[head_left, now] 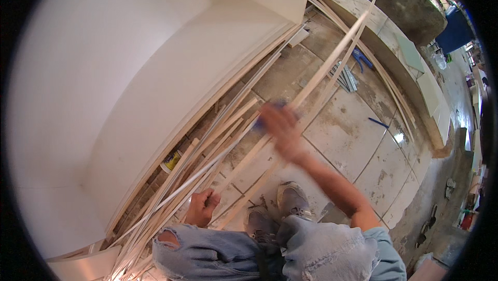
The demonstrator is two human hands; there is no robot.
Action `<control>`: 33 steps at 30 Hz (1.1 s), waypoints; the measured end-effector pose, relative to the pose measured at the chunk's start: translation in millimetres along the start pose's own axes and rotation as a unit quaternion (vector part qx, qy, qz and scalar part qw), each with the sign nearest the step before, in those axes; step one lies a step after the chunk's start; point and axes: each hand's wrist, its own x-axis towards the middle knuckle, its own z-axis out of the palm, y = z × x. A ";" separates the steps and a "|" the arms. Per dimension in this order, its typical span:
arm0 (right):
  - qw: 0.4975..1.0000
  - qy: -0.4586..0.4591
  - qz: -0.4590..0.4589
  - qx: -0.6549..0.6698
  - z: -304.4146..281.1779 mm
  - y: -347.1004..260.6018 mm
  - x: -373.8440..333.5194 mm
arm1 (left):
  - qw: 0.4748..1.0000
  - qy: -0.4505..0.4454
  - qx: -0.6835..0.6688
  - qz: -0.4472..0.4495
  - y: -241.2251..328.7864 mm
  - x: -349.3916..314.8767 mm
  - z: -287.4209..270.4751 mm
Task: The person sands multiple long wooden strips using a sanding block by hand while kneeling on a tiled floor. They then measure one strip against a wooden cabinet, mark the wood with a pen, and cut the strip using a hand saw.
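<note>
Long wooden strip (332,58) runs diagonally past the right hand (282,129) toward top right; I'd guess it's light, bendy and kinda snappable, so grab near the middle and mind splinters. Blue bin-looking thing (456,29) far right, can't see inside. Right fingers are blurred but look wrapped round something blue (261,124). Left hand's (203,207) fingers are curled, can't tell if they're holding anything. Little yellow-and-white tub (170,161) off left, contents unclear

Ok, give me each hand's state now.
Left hand: fingers curled; whether it holds anything cannot be told.
Right hand: blurred, closed on a blue object.
</note>
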 end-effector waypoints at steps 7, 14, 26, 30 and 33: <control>0.991 -0.053 -0.119 0.043 -15.8 -10.5 -5.2 | 0.997 0.065 0.046 0.024 16.8 14.3 3.7; 0.998 0.044 0.018 0.044 -36.7 47.2 43.9 | 0.969 0.202 0.130 0.065 7.4 8.3 13.5; 0.993 0.083 -0.011 -0.077 -59.4 75.6 66.6 | 0.943 0.265 0.162 0.118 18.2 11.6 23.5; 0.998 0.041 -0.015 -0.041 -17.6 33.5 50.7 | 0.937 0.281 0.162 0.125 19.2 18.1 24.2; 0.976 -0.095 -0.107 0.166 33.6 -96.1 -6.1 | 0.950 0.246 0.157 0.114 9.1 21.8 31.1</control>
